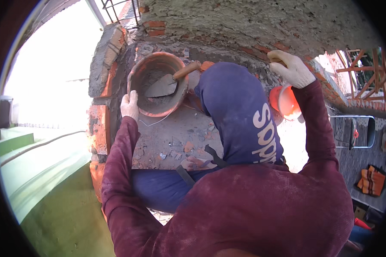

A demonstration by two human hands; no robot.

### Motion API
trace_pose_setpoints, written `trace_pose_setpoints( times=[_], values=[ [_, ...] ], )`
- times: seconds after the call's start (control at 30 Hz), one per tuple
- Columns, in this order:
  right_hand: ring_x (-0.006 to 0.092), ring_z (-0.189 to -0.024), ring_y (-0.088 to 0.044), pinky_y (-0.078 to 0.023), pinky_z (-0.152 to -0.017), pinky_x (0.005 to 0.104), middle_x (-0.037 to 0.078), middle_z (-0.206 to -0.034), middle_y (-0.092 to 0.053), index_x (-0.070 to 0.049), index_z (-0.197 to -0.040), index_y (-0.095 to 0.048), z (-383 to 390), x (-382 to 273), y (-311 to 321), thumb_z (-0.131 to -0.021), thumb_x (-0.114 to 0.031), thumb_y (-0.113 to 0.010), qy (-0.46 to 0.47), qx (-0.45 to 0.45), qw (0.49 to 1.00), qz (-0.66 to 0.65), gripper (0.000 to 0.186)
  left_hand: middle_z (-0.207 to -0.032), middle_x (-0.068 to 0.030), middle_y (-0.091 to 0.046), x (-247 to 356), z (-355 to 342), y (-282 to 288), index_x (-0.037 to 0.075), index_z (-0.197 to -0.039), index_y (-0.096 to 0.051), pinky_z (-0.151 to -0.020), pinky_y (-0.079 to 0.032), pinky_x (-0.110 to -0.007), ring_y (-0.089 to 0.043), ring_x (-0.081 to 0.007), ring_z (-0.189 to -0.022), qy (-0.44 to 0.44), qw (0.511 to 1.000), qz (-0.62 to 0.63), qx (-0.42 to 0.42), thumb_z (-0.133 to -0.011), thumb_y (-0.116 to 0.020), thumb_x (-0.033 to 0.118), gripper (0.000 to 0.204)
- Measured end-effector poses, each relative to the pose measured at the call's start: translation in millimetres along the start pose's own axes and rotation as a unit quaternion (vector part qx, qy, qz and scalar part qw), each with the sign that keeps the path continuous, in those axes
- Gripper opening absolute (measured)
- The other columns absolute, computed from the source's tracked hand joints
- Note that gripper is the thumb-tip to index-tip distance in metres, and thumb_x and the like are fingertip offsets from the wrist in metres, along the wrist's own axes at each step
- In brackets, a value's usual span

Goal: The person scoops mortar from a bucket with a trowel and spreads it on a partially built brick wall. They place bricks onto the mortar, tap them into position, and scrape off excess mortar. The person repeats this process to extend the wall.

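Observation:
My left hand (130, 105), in a pale work glove, grips the near left rim of a mortar-smeared orange bucket (185, 91). A trowel (162, 86) lies in it, its blade on the grey mortar (149, 70) and its wooden handle resting over the right rim. The bucket's wire handle hangs down at the front. My right hand (291, 69), gloved too, is raised beside the rough wall (244, 25). Its fingers are curved, with a gap between them and the thumb, and nothing shows in them.
Beyond my bent knee (231, 85), an orange-red bucket (283, 102) stands below my right hand. Brick rubble (188, 146) litters the floor. A low brick edge (98, 128) bounds the left, above a green wall (64, 214). At far right are a wheelbarrow (364, 132) and stacked bricks (372, 180).

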State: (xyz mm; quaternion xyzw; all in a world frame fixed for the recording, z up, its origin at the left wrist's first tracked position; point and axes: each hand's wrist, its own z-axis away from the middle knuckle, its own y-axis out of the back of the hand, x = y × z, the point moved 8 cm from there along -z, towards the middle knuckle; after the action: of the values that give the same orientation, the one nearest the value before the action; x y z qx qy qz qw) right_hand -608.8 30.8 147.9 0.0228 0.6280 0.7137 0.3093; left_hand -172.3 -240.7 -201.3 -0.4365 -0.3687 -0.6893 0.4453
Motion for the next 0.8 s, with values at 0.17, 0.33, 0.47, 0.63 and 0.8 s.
trace_pose_setpoints(
  times=[0.17,0.33,0.47,0.63,0.8],
  values=[
    [0.0215,-0.084,-0.071,-0.058,-0.075,0.0355,0.014,-0.1,-0.073,-0.003,-0.123,-0.071,197.1,153.2,122.5,-0.095,-0.036,-0.064,-0.289,0.129,0.948,0.031,0.044,-0.104,-0.005,-0.07,-37.5,-34.2,23.8,0.003,-0.114,-0.062,-0.076,-0.059,-0.034,-0.07,-0.0166,-0.088,0.014,0.996,0.084,-0.022,-0.108,-0.066,0.038,0.036],
    [0.0132,-0.08,-0.067,-0.056,-0.063,0.0302,0.003,-0.098,-0.067,-0.006,-0.12,-0.07,337.4,289.3,42.0,-0.095,-0.03,-0.067,-0.512,0.116,0.849,-0.05,0.035,-0.097,0.0,-0.063,-20.1,-27.2,3.4,0.006,-0.106,-0.061,-0.072,-0.054,-0.031,-0.062,-0.0116,-0.083,-0.021,0.999,0.005,-0.028,-0.107,-0.066,0.038,0.032],
    [0.0148,-0.073,-0.069,-0.059,-0.066,0.0319,0.006,-0.09,-0.072,-0.009,-0.123,-0.073,380.1,343.0,-46.5,-0.094,-0.031,-0.071,-0.575,0.154,0.793,-0.128,0.036,-0.121,-0.0078,-0.065,-26.7,-33.3,36.0,0.0,-0.128,-0.061,-0.093,-0.053,-0.035,-0.063,-0.0182,-0.105,-0.017,1.0,0.004,0.0,-0.109,-0.062,0.039,0.044],
    [0.0405,-0.145,-0.047,-0.04,-0.12,0.0472,0.021,-0.159,-0.048,-0.017,-0.16,-0.044,423.2,381.6,-304.1,-0.081,-0.036,-0.08,-0.51,-0.208,0.833,-0.05,0.088,-0.138,-0.0134,-0.061,5.5,-12.8,45.7,-0.004,-0.142,-0.054,-0.107,-0.048,-0.039,-0.06,-0.0245,-0.122,0.012,0.999,-0.02,0.049,-0.109,-0.061,0.041,0.056],
    [0.0315,-0.145,-0.05,-0.043,-0.119,0.0386,0.018,-0.159,-0.051,-0.009,-0.157,-0.048,533.1,444.7,-377.7,-0.086,-0.035,-0.075,-0.64,-0.091,0.756,-0.098,0.08,-0.141,-0.0155,-0.06,-35.8,-15.3,13.9,-0.004,-0.145,-0.053,-0.11,-0.048,-0.04,-0.059,-0.0266,-0.127,0.038,0.996,-0.065,0.042,-0.108,-0.061,0.043,0.06]
  ],
)
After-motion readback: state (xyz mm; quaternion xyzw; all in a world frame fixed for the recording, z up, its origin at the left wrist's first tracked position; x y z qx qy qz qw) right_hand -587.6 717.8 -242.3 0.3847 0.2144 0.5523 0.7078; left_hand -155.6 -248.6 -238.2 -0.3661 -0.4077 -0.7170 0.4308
